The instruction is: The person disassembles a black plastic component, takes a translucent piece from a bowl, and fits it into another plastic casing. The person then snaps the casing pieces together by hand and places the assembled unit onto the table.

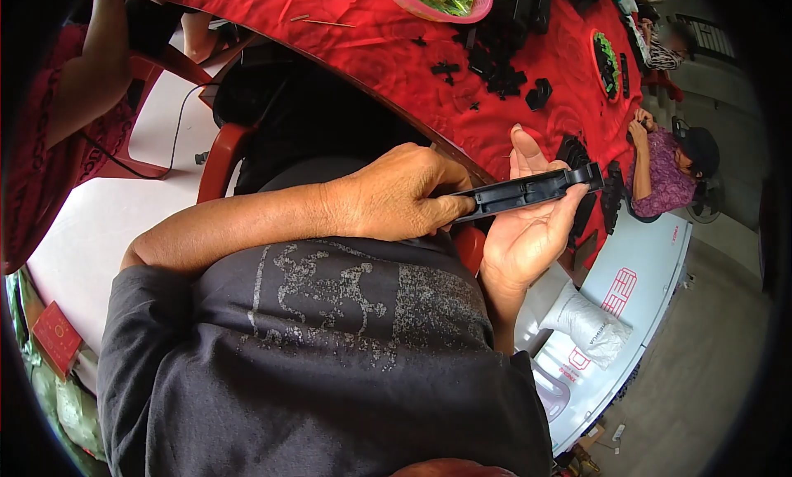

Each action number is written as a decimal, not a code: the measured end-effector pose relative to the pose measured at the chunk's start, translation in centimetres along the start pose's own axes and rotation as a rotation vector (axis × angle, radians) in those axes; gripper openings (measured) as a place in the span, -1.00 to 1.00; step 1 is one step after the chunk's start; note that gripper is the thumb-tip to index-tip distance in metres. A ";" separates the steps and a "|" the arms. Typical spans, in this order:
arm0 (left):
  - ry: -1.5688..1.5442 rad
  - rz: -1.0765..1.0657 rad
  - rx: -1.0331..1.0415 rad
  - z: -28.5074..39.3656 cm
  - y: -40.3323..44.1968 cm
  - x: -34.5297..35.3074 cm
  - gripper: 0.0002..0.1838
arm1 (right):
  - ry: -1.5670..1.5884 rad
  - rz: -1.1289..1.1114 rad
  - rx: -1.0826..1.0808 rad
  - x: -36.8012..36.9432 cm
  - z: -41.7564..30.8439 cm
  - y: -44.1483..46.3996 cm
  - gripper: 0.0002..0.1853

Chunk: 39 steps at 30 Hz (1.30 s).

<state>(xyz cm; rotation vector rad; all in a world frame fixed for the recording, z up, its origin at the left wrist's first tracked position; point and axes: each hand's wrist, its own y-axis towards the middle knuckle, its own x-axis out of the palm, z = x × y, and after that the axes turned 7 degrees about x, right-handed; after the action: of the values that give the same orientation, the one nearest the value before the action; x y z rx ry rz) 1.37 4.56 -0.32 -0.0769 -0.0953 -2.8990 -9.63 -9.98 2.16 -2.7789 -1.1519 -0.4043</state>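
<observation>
A long, narrow black plastic part (521, 192) with a recessed channel along its side is held in front of my belly, above the table's edge. My left hand (404, 190) is closed on its left end, with the thumb and a bent index finger pinching it. Palm up, my right hand (528, 221) lies beneath and behind the part. The thumb of that hand rests near the wider, clip-like right end, and some of its fingers stick up behind. What the hidden fingertips touch does not show.
A red-covered table (371, 56) carries loose black plastic pieces (495, 69), a pink basket (450, 17) of yellow-green pieces and a tray (606, 65) of green ones. Another person (664, 168) sits at the right; a second person's arm (99, 73) shows at left, beside a red chair (219, 164).
</observation>
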 end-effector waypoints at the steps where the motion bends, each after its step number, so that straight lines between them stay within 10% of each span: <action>1: 0.006 0.004 0.000 0.1 0.0 0.0 -0.67 | 0.000 0.000 0.003 0.0 0.0 0.0 -0.52; 39: 0.299 0.147 0.092 -0.7 2.4 1.8 -0.78 | -0.142 -0.023 0.115 -1.0 2.0 -1.7 -0.58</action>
<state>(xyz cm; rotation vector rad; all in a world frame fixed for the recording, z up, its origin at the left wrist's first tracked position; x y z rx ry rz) 0.18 1.79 -0.77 0.3499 -0.1615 -2.7188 -11.10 -9.08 -0.10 -2.7335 -1.1961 -0.1396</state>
